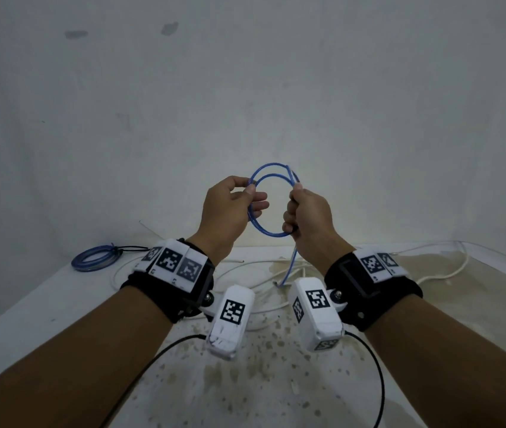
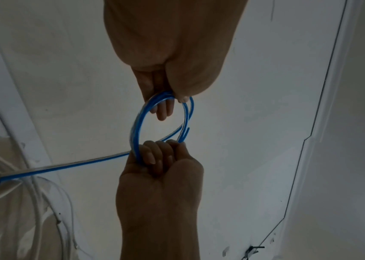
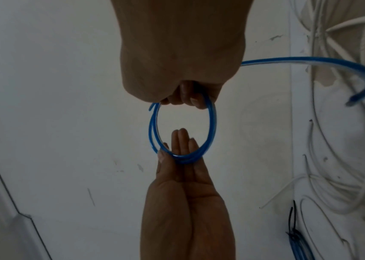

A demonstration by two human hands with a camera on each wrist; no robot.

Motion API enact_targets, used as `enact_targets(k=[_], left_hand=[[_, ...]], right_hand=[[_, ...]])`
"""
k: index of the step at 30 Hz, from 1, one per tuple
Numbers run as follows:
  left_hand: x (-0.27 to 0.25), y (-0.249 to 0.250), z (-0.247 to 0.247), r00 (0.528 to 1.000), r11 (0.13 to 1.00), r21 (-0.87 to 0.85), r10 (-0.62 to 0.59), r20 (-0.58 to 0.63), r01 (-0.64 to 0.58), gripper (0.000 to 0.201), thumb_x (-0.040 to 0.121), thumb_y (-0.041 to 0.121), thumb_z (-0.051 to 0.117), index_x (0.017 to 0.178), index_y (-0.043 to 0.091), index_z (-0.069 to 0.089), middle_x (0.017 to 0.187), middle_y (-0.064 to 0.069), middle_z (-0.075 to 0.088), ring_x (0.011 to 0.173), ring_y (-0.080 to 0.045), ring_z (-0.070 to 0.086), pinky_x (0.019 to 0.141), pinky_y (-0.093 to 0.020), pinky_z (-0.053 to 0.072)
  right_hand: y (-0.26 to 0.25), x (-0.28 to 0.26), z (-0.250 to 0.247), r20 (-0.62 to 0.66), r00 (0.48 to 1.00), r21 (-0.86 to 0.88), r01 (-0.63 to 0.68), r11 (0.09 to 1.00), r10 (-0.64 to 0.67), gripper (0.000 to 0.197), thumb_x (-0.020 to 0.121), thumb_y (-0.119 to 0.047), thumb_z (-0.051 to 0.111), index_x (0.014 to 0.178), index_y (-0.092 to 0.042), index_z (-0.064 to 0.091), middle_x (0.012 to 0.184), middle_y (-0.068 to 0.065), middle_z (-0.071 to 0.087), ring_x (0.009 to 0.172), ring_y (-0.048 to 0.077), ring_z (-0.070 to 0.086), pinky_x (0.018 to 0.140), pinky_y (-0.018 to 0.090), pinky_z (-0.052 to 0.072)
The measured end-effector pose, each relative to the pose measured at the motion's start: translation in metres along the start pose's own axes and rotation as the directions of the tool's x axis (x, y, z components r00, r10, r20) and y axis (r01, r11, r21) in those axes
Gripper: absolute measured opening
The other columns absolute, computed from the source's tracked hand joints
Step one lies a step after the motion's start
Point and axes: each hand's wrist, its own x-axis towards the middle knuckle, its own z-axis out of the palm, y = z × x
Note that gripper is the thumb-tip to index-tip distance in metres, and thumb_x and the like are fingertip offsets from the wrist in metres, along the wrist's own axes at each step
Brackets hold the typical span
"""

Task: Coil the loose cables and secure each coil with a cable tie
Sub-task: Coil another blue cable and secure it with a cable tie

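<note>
Left hand pinches blue coil, other fingers straight; right hand fists opposite side. Held above table, near wall.

Text: none legible | Signs: black-and-white square coded markers on the wristbands and on the white camera housings at both wrists, patterns only | Labels, brands, numbers: none readable on the cables, the tabletop or the wall
</note>
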Motion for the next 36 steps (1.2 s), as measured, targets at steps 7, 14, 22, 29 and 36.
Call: enact_targets(k=[7,14,22,29,36], left_hand=[[-0.001,-0.002,-0.016,0.995,0.999,0.042,-0.015,0.103,0.011,0.021,0.103,0.010,0.044,0.104,0.013,0.065,0.094,-0.009,0.072,0.074,-0.019,0.073,0.073,-0.029,0.060],[0.002,0.004,-0.017,0.999,0.988,0.154,0.018,0.028,-0.022,0.022,0.102,0.010,0.044,0.104,0.009,0.066,0.076,-0.005,0.063,0.052,-0.012,0.057,0.057,-0.027,0.055],[0.005,0.006,-0.025,0.998,0.993,0.113,-0.032,0.054,0.026,0.026,0.104,0.015,0.042,0.098,0.010,0.068,0.066,-0.002,0.048,0.043,-0.010,0.035,0.045,-0.022,0.034],[0.009,0.013,-0.038,0.981,0.947,0.321,-0.073,0.181,0.011,0.027,0.104,0.007,0.038,0.099,0.008,0.065,0.084,-0.003,0.063,0.049,-0.007,0.046,0.047,-0.019,0.039],[0.010,0.017,-0.039,0.975,0.914,0.400,-0.026,0.220,-0.066,0.029,0.096,0.033,0.059,0.086,0.007,0.066,0.065,-0.001,0.046,0.044,-0.009,0.033,0.041,-0.021,0.030]], right_hand=[[-0.008,-0.006,0.000,0.120,0.993,-0.038,0.025,0.999,-0.020,0.032,0.104,-0.021,0.041,0.073,-0.016,0.044,0.049,-0.006,0.032,0.042,0.011,0.027,0.043,0.025,0.029],[0.003,-0.007,0.002,0.214,0.976,-0.061,-0.037,0.997,0.050,0.033,0.104,-0.023,0.042,0.072,-0.018,0.040,0.050,-0.006,0.029,0.044,0.011,0.025,0.044,0.025,0.029],[0.009,-0.009,0.005,0.345,0.938,-0.174,0.019,0.985,0.043,0.032,0.105,-0.021,0.042,0.073,-0.017,0.042,0.054,-0.005,0.026,0.044,0.011,0.024,0.043,0.024,0.029],[0.013,-0.008,0.004,0.394,0.913,-0.160,-0.044,0.986,0.105,0.034,0.105,-0.022,0.042,0.072,-0.017,0.042,0.053,-0.006,0.024,0.044,0.010,0.021,0.044,0.024,0.026],[0.014,-0.011,0.010,0.425,0.900,-0.193,-0.015,0.981,0.097,0.033,0.104,-0.020,0.044,0.072,-0.016,0.044,0.054,-0.005,0.025,0.045,0.010,0.023,0.043,0.023,0.028]])
